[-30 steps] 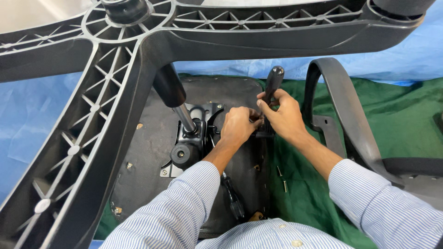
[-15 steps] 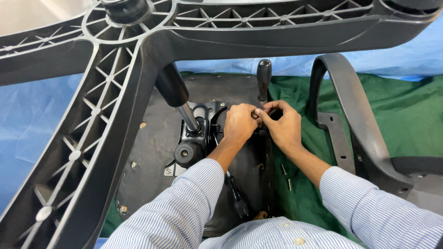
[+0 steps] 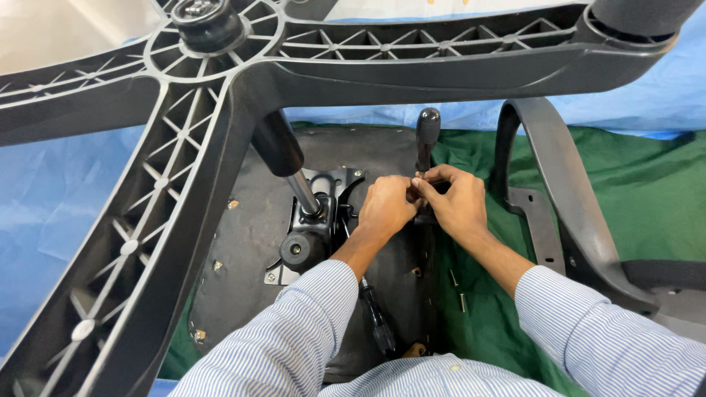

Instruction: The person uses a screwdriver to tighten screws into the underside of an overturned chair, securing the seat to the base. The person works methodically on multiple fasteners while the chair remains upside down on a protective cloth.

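Observation:
An office chair lies upside down, the black underside of its seat (image 3: 250, 242) facing me. My left hand (image 3: 386, 209) and my right hand (image 3: 460, 207) meet fingertip to fingertip on the thin rod of a lever, just below its black handle (image 3: 428, 129). Both pinch the rod; any small part between the fingers is hidden. Left of my hands, the metal mechanism plate (image 3: 312, 220) holds the gas cylinder (image 3: 283, 154), which rises to the grey star base (image 3: 220, 66).
A black armrest (image 3: 548, 184) lies on the green cloth (image 3: 647, 191) to the right. A dark-handled screwdriver (image 3: 379, 323) rests on the seat by my left forearm. Loose screws (image 3: 460, 290) lie on the cloth near my right forearm. Blue sheet (image 3: 51, 191) covers the left.
The lever handle, tilted right a second ago, now stands nearly upright. My right hand has shifted from gripping the lever's base to pinching the rod with my left.

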